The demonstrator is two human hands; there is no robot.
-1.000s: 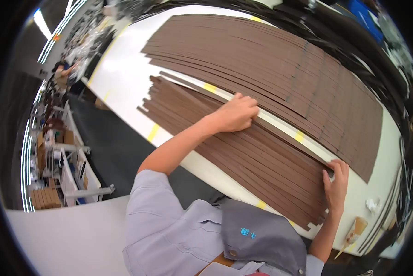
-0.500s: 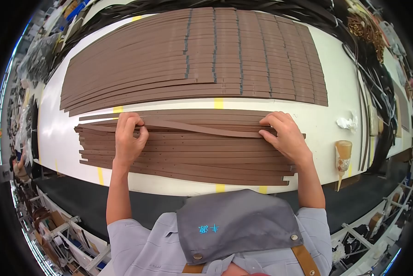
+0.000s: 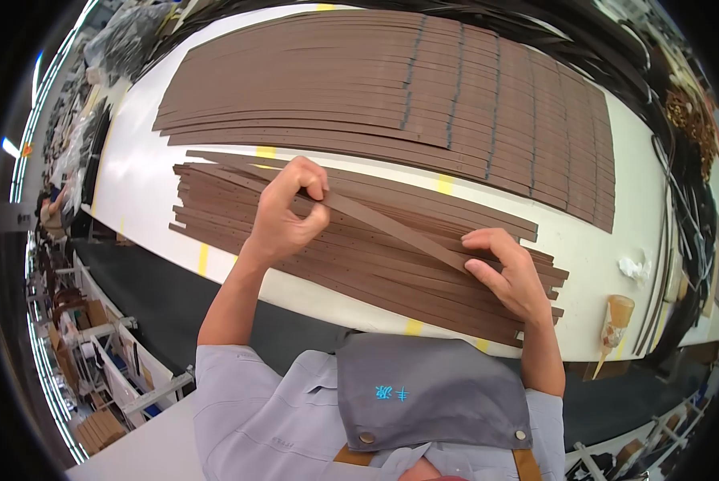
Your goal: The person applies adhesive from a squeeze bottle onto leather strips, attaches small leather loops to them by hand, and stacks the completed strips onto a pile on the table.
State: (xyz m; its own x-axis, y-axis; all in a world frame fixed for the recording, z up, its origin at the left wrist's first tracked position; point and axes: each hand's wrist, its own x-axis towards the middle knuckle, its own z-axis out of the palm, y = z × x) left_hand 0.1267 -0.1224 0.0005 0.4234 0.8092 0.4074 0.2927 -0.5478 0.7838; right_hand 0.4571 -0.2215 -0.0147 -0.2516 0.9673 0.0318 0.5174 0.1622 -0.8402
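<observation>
A long, thin brown strip [image 3: 395, 230] stretches at a slant between my hands, over a pile of similar strips [image 3: 359, 276]. My left hand [image 3: 289, 212] pinches it between thumb and fingertips, held a little above the pile. Toward the strip's right end, my right hand [image 3: 510, 271] has thumb and forefinger curled about it; the exact contact is partly hidden. Small holes dot some strips at the pile's left part. Along the pile's far side lies another brown strip [image 3: 439, 200].
Beyond the pile, many brown strips [image 3: 295, 76] lie side by side with dark marks across them. An amber bottle with a pointed nozzle [image 3: 614, 321] and crumpled white tissue [image 3: 633, 268] lie right on the white table [image 3: 592, 264]. Dark straps [image 3: 527, 28] line the far edge.
My left hand has lifted the strip and carried it toward the right, so the strip slants more. The whole view has also turned and shifted.
</observation>
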